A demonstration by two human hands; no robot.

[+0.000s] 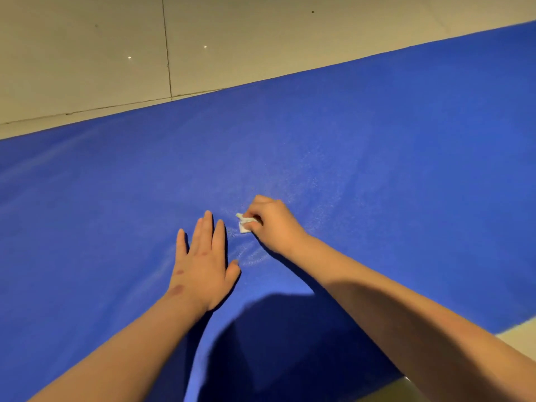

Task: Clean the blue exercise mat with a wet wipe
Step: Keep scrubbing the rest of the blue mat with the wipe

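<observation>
Your right hand [268, 224] has its fingers curled round a small bunched wet wipe [245, 223] and presses it onto the blue exercise mat [377, 169]; only a white corner of the wipe shows past your fingers. Bunching it small probably puts more pressure on one spot, which suits scrubbing a mark rather than sweeping a wide strip.

Your left hand [203, 262] lies flat just beside the wipe, fingers straight and slightly spread, gripping nothing. Judging by the small ripples in the mat between your two hands, that palm is there to pin the surface so it doesn't drag or bunch under the rubbing.

The mat runs diagonally across the view on pale floor tiles [87, 68], its far edge meeting the tiles above your hands. A faint paler sheen spreads around and beyond the wipe, likely damp film from wiping; the rest looks evenly blue, so how much is done is hard to judge.

Your shadow darkens the near part of the mat.
</observation>
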